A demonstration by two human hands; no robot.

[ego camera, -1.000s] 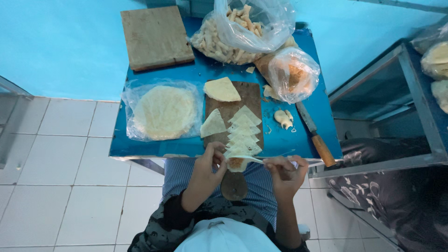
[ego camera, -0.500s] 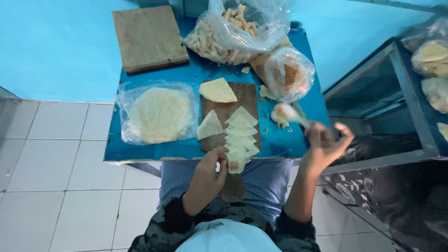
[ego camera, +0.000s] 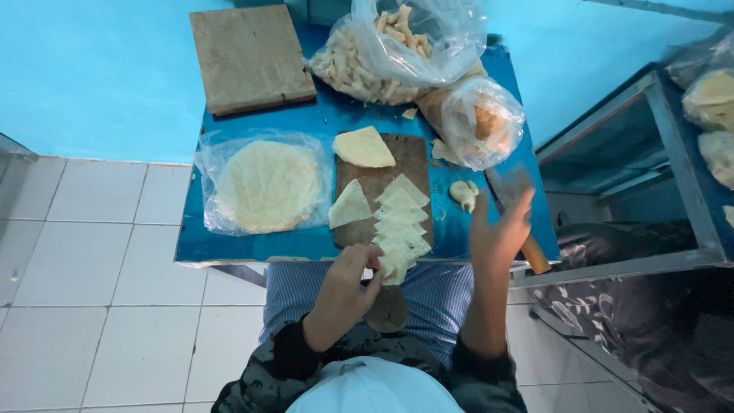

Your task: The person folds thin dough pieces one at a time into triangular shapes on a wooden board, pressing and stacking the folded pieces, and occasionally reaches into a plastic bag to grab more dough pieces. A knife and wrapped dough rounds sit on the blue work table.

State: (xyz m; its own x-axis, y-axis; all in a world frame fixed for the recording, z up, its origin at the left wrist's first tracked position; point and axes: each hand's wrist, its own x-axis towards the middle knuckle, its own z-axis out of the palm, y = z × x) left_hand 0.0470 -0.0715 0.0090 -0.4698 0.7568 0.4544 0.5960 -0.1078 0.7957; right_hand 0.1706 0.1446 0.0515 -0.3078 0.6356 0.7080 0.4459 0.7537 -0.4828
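My left hand pinches the nearest thin pale dough triangle at the front end of a row of overlapping triangles. The row lies on a small dark wooden board on the blue table. A larger dough wedge and a single triangle also lie on this board. My right hand is raised and blurred over the table's right front corner, fingers spread and holding nothing. Just past it lie a knife with a wooden handle and a small dough lump.
A clear bag of round flat dough sheets lies on the left of the table. At the back are a square wooden board, a big bag of fried sticks and a smaller bag. A metal rack stands on the right.
My right hand left the front of the board, swung right toward the knife and dough lump, and is now raised with fingers spread. My left hand stayed at the nearest triangle.
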